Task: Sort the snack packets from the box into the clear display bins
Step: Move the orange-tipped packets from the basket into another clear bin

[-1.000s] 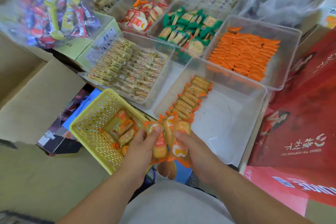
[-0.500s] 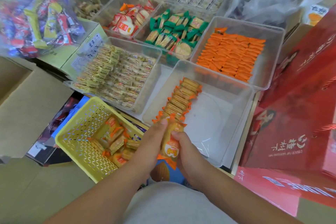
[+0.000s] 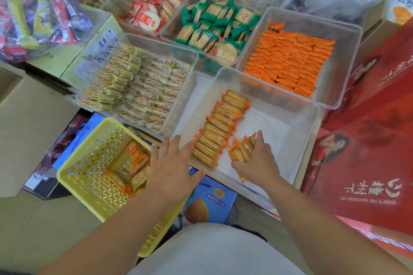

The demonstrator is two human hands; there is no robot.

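A clear bin in front of me holds a neat row of orange-edged cracker packets along its left side. My right hand is inside this bin, gripping a small stack of the same packets just right of the row's near end. With fingers spread and nothing in them, my left hand rests at the bin's near left corner, beside the row. A yellow plastic basket at lower left holds several more of these packets.
Other clear bins behind hold pale yellow packets, green packets, orange packets and red-and-white packets. Red gift boxes stand at the right. A cardboard box lies at the left, a blue carton below the bin.
Both hands held the packet stack together over the bin's near edge. Now the right hand alone has carried it down into the bin, and the left hand has let go and spread open.
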